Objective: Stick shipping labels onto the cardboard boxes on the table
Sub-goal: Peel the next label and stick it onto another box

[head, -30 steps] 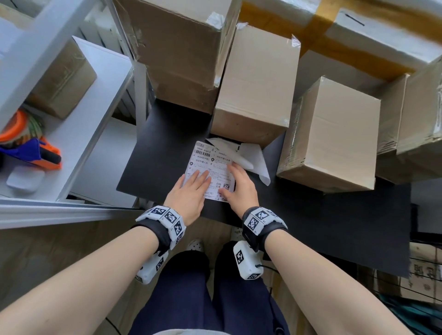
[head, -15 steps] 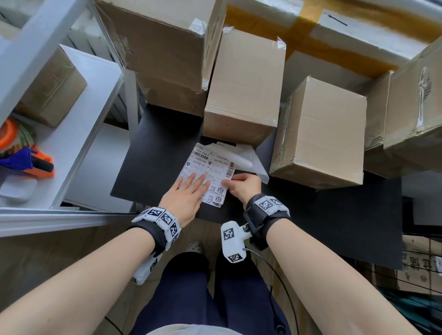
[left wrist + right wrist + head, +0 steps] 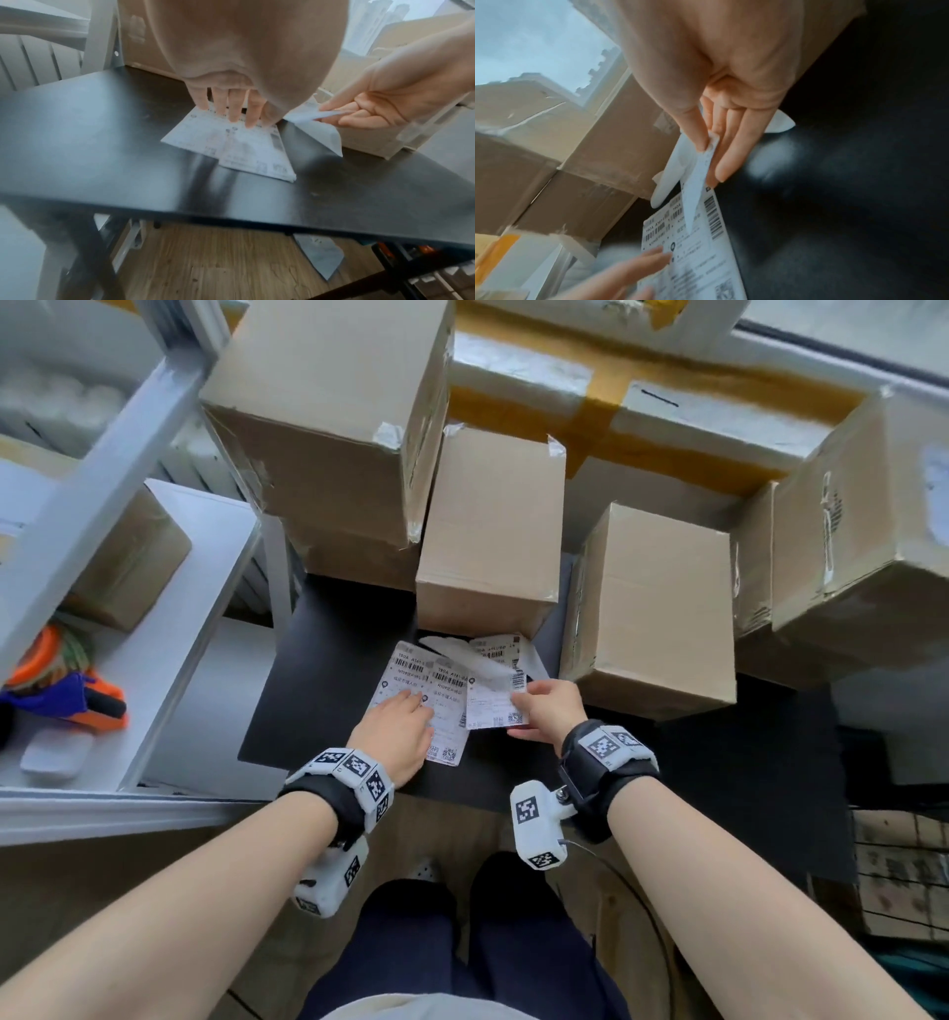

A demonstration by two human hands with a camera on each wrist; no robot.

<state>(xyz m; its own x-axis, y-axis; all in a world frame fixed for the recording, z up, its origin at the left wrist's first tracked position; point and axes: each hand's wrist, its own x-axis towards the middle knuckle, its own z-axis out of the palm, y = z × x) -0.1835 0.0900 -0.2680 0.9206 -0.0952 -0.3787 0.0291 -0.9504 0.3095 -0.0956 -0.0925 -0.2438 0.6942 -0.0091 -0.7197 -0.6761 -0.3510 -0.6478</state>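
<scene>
On the white shelf unit (image 3: 169,629) left of the desk lay an orange and blue tape dispenser (image 3: 67,695), with a small cardboard box (image 3: 128,567) behind it; the black desk (image 3: 318,690) carried the rest. At its back left corner stood a large carton (image 3: 334,413) stacked on another; just right of that, a medium box (image 3: 493,531) sat toward the back edge. In front of that box, near the front edge, the stack of shipping labels (image 3: 411,690) lay fanned on the desk; the left hand (image 3: 395,737) pressed down on it with straight, flat fingers (image 3: 235,109), gripping nothing. Just right of it, the right hand (image 3: 549,711) pinched one label (image 3: 495,698) between thumb and fingers (image 3: 734,150); in the wrist views that label was lifted at the held end and bent, its lower end over the stack. White backing paper (image 3: 462,654) lay loose behind the labels, against the medium box. Further right another box (image 3: 662,603) stood just beside the right hand; more taped cartons (image 3: 862,531) crowded the desk's back right corner. No label showed on the visible faces of the nearer boxes.
</scene>
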